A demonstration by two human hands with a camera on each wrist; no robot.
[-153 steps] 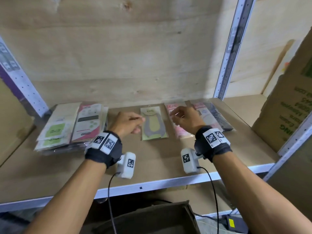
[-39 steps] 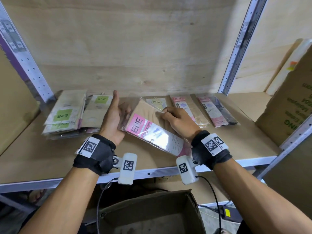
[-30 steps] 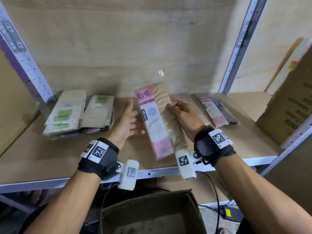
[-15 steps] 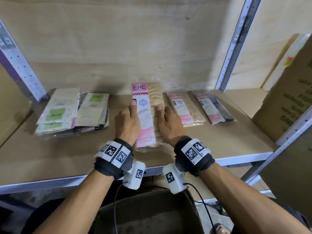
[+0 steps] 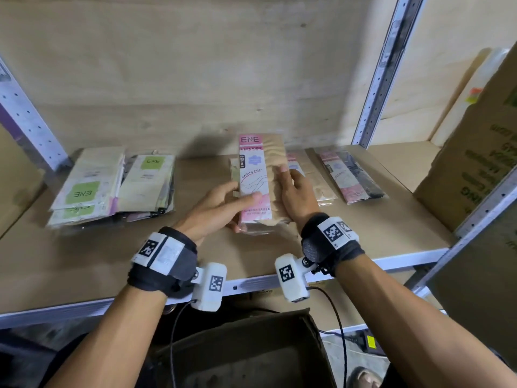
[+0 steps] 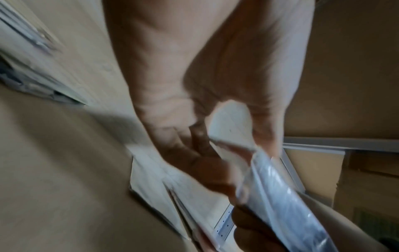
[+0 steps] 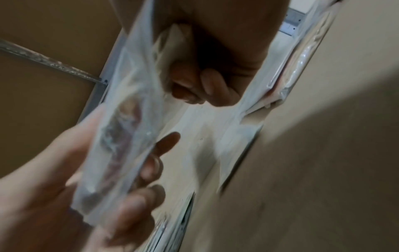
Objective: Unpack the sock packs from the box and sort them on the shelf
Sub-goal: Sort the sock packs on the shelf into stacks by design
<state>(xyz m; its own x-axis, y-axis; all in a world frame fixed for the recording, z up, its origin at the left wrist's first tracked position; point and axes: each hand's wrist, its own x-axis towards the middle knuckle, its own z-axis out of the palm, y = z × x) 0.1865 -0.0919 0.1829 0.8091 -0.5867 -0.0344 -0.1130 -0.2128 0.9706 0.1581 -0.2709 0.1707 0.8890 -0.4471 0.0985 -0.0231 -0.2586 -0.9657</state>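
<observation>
A long stocking pack (image 5: 253, 175) with a pink ENE label and beige fabric is held over the middle of the shelf (image 5: 84, 261). My left hand (image 5: 221, 205) grips its left edge, thumb on top and fingers underneath. My right hand (image 5: 293, 191) holds the right edge, fingers lying over the beige side. In the left wrist view my left hand (image 6: 194, 119) pinches the glossy pack (image 6: 280, 196). In the right wrist view my right hand (image 7: 215, 76) curls at the pack (image 7: 129, 127). The edge of another pack (image 5: 231, 169) shows beneath it.
A stack of green-labelled packs (image 5: 112, 186) lies at the shelf's left. A pink-and-beige pack (image 5: 313, 177) and a pink-and-black pack (image 5: 349, 175) lie at the right. An open cardboard box (image 5: 246, 354) stands below the shelf. A large printed carton (image 5: 475, 163) fills the right side.
The pack went from diagonal to upright, then lay lengthwise between both hands on the shelf. Now my left hand has shifted to its left edge, thumb on top, and the near end is raised.
</observation>
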